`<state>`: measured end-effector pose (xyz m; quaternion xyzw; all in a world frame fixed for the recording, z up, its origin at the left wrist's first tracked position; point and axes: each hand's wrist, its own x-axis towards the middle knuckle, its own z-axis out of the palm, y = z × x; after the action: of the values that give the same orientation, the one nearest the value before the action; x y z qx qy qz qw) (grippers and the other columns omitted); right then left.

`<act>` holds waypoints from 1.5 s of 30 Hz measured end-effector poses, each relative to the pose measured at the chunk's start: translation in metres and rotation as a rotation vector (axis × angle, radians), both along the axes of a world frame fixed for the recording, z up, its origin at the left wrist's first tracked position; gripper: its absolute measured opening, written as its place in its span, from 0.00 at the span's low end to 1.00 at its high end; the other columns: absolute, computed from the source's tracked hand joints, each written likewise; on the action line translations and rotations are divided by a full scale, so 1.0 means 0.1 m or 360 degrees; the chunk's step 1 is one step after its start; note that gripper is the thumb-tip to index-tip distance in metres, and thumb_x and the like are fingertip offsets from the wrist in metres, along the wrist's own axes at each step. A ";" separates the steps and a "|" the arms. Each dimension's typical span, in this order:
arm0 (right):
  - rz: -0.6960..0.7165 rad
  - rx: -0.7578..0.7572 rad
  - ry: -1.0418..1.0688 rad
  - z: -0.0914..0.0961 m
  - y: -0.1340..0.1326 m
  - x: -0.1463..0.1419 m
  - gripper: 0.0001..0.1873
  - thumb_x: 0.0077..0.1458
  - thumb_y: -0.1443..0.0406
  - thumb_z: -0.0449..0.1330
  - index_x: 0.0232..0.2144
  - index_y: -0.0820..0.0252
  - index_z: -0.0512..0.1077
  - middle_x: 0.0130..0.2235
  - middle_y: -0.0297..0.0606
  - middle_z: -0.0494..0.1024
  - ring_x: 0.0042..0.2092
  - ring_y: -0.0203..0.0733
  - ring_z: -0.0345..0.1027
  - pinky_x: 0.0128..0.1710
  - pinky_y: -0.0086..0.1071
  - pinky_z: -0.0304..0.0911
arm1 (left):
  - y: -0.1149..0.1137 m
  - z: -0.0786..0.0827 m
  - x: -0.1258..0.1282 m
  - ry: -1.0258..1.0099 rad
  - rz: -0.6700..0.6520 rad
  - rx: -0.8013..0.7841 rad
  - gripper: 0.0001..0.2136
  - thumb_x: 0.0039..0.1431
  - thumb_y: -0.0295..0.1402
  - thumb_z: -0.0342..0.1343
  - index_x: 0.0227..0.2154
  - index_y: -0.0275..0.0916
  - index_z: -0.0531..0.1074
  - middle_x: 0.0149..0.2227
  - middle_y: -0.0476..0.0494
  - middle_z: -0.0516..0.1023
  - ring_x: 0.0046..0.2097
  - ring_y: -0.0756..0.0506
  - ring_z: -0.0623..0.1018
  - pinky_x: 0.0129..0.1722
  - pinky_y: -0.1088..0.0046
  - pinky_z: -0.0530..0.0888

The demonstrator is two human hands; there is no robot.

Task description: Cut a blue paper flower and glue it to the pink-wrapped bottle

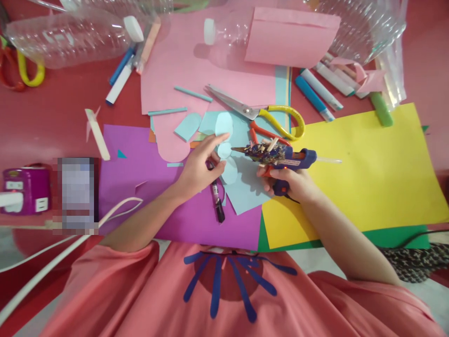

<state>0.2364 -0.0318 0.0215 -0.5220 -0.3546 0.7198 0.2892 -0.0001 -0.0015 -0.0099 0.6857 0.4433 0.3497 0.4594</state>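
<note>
My right hand [286, 181] is closed round the handle of a blue glue gun [298, 158], with a finger on its orange trigger. Debris clings to the gun's front, and a clear glue stick [329, 160] sticks out at the back. The nozzle points left, at or very near a light blue paper cutout [225, 150] with rounded lobes. My left hand [203, 164] pinches this cutout between thumb and fingers. Below the left hand lies a black marker pen [217, 201]. Yellow-and-red-handled scissors [252, 111] rest partly open just beyond the gun.
Purple paper [228, 229] and yellow paper [368, 168] cover the near table. Plastic bottles [77, 35] lie along the back, one wrapped in pink paper [293, 37]. Markers [314, 96] are at the right. At left are a phone [77, 192], a purple power adapter [31, 189] and a white cable [87, 234].
</note>
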 end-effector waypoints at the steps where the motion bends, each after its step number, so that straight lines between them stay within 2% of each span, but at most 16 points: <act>1: -0.0002 -0.0021 -0.0008 0.00 0.00 0.00 0.08 0.45 0.60 0.61 0.27 0.59 0.74 0.18 0.32 0.74 0.18 0.34 0.65 0.19 0.28 0.59 | 0.00 0.00 0.00 -0.0009 0.0003 0.0007 0.21 0.59 0.37 0.60 0.55 0.47 0.70 0.50 0.44 0.74 0.30 0.54 0.75 0.34 0.75 0.76; 5: 0.0013 -0.0033 -0.0021 -0.04 -0.01 0.01 0.09 0.45 0.59 0.63 0.26 0.59 0.73 0.18 0.33 0.73 0.16 0.34 0.63 0.16 0.28 0.58 | -0.02 0.02 0.01 -0.0002 0.0024 -0.0001 0.22 0.58 0.37 0.61 0.55 0.46 0.70 0.51 0.43 0.74 0.30 0.54 0.75 0.36 0.74 0.77; 10: -0.0018 0.0046 -0.0024 -0.12 -0.03 0.02 0.11 0.44 0.58 0.65 0.23 0.59 0.71 0.19 0.33 0.72 0.17 0.34 0.62 0.14 0.28 0.57 | -0.05 0.08 0.03 0.0070 0.0022 -0.0094 0.24 0.58 0.35 0.60 0.58 0.45 0.67 0.45 0.44 0.79 0.30 0.52 0.75 0.37 0.74 0.76; 14: -0.0067 0.0089 -0.0121 -0.11 -0.05 0.00 0.11 0.43 0.58 0.64 0.20 0.59 0.70 0.17 0.32 0.71 0.16 0.34 0.62 0.15 0.28 0.58 | -0.06 0.05 0.03 0.0045 -0.0012 0.0004 0.25 0.59 0.32 0.58 0.60 0.44 0.66 0.42 0.45 0.79 0.30 0.52 0.74 0.37 0.74 0.75; 20: -0.0040 0.0115 -0.0266 -0.03 -0.03 -0.06 0.12 0.39 0.57 0.63 0.17 0.59 0.68 0.14 0.31 0.68 0.15 0.32 0.60 0.14 0.28 0.59 | -0.06 -0.04 0.01 0.0047 -0.0076 0.0194 0.26 0.61 0.34 0.57 0.62 0.45 0.62 0.37 0.48 0.77 0.30 0.53 0.74 0.35 0.76 0.74; 25: -0.0071 0.0096 -0.0335 0.01 -0.03 -0.09 0.11 0.37 0.57 0.63 0.17 0.58 0.68 0.13 0.31 0.67 0.15 0.32 0.59 0.14 0.28 0.58 | -0.07 -0.04 0.01 0.0066 -0.0085 0.0249 0.25 0.63 0.36 0.56 0.63 0.47 0.61 0.44 0.45 0.77 0.30 0.53 0.75 0.33 0.76 0.74; 29: -0.0087 0.0082 -0.0354 0.03 -0.02 -0.10 0.11 0.36 0.58 0.62 0.16 0.58 0.67 0.13 0.31 0.67 0.14 0.32 0.58 0.13 0.28 0.57 | -0.07 -0.03 0.01 0.0087 -0.0079 0.0250 0.25 0.64 0.37 0.56 0.63 0.47 0.60 0.43 0.45 0.77 0.30 0.53 0.75 0.33 0.76 0.75; 38: -0.0087 0.0091 -0.0392 0.04 -0.02 -0.11 0.11 0.36 0.58 0.61 0.15 0.58 0.66 0.12 0.31 0.66 0.14 0.32 0.57 0.13 0.27 0.56 | -0.07 -0.02 0.00 0.0075 -0.0087 0.0246 0.26 0.63 0.35 0.56 0.63 0.47 0.60 0.49 0.43 0.76 0.31 0.54 0.75 0.35 0.76 0.76; 45: -0.0064 0.0082 -0.0434 0.06 -0.02 -0.11 0.12 0.35 0.57 0.61 0.14 0.58 0.66 0.12 0.31 0.66 0.14 0.31 0.57 0.13 0.28 0.56 | -0.07 -0.03 0.00 0.0040 -0.0086 0.0267 0.26 0.63 0.32 0.56 0.63 0.48 0.60 0.49 0.44 0.75 0.31 0.54 0.74 0.34 0.76 0.75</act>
<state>0.2251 -0.0338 0.0271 -0.6143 -0.3984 0.6270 0.2659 -0.0003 -0.0086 -0.0126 0.7378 0.3996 0.3645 0.4039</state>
